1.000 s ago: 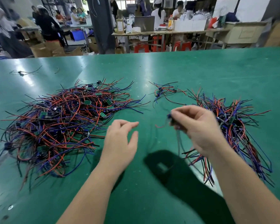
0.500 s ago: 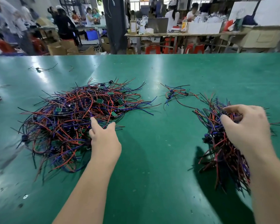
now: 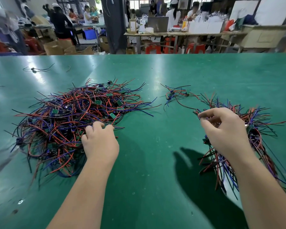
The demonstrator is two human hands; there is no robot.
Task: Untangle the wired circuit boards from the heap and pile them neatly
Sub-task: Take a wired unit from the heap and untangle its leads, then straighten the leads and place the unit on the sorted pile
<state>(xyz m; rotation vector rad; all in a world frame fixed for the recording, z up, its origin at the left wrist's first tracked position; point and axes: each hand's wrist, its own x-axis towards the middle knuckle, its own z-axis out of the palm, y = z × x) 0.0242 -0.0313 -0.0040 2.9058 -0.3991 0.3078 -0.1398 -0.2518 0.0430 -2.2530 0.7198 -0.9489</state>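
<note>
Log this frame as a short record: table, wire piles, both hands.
Table: green table, workshop behind
Heap: tangled heap at left; red, blue and black wires, small green boards
Pile: right pile, wires bunched
Between: small cluster, farther back
Left hand: left hand, fingers curled into heap's near edge, grip unclear
Right hand: right hand, curled over right pile, hold unclear

Left hand (image 3: 100, 144), right hand (image 3: 224, 133) — bare forearms

No text, label, brand or number can be read anywhere; the small green boards in the heap (image 3: 76, 123) and the far boxes are too blurred.
</note>
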